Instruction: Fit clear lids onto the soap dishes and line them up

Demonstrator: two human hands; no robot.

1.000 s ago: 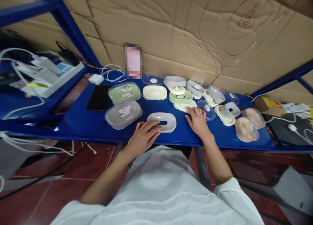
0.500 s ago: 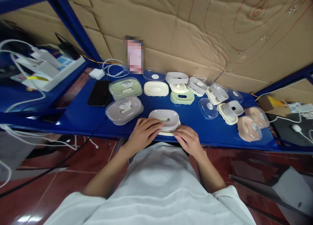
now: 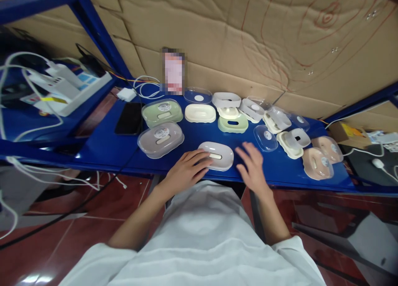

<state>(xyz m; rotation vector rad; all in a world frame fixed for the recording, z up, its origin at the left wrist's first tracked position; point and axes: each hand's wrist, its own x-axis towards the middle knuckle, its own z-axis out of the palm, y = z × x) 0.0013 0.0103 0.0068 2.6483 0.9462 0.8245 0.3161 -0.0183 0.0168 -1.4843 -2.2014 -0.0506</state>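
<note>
1. Far left: white power strips (image 3: 66, 84) with cables on a blue side shelf. Not touched.
2. Black phone (image 3: 128, 118) lies flat on the blue desk (image 3: 102, 149), left of the boxes.
3. Two lidded soap boxes, green (image 3: 162, 112) behind and grey (image 3: 161, 138) in front, each under a clear cover with a round sticker. I read these as finished units.
4. My left hand (image 3: 186, 172) rests with fingers spread on the left end of the grey soap dish (image 3: 217, 155); it steadies the dish and does not clamp it.
5. That grey soap dish sits at the front edge of the desk, straight ahead of me. A half second ago both hands pressed it down over a cream tray; now only a sliver of cream shows in its slot. I judge the two parts seated.
6. My right hand (image 3: 253, 165) has come off the dish and hovers open, fingers apart, blurred, just right of it, holding nothing.
7. Nearest beyond it: a loose clear lid (image 3: 265, 138) on the desk. No cover is on the grey dish yet.
8. Back row: cream tray (image 3: 200, 113), green dish (image 3: 233, 123), white parts, unsorted.
9. Far right: two pink lidded boxes (image 3: 321, 157), well apart from my hands.
</note>
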